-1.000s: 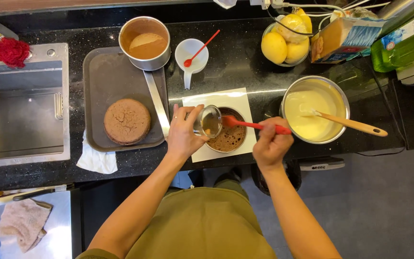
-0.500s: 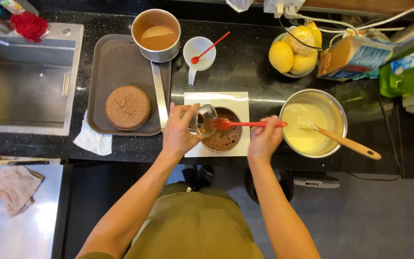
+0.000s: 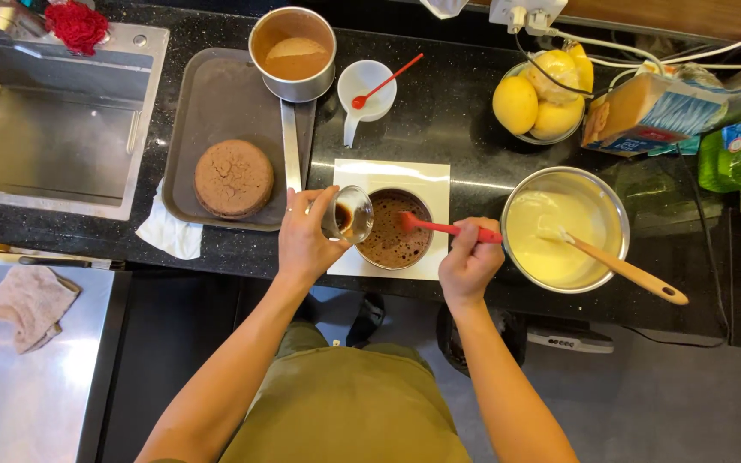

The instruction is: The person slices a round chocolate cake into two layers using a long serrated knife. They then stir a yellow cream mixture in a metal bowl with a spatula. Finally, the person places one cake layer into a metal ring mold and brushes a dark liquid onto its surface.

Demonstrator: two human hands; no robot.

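My left hand [image 3: 304, 236] holds a small glass cup [image 3: 351, 214] with dark liquid, tilted toward a round chocolate cake [image 3: 394, 242] in a ring on a white board [image 3: 392, 174]. My right hand [image 3: 470, 261] grips a red brush [image 3: 439, 227] whose head rests on the cake's top right part. A second round brown cake [image 3: 233, 178] lies on the grey tray [image 3: 216, 94] to the left.
A steel bowl of pale cream [image 3: 563, 228] with a wooden-handled spatula [image 3: 623, 270] stands at the right. Behind are a round tin [image 3: 292, 53], a white cup with a red spoon [image 3: 365, 86], a bowl of lemons [image 3: 542, 96] and a carton [image 3: 649, 111]. A sink [image 3: 49, 120] lies left.
The glass cup has tilted further toward the cake and shifted slightly left. The red brush stays on the cake, its head near the cake's right side.
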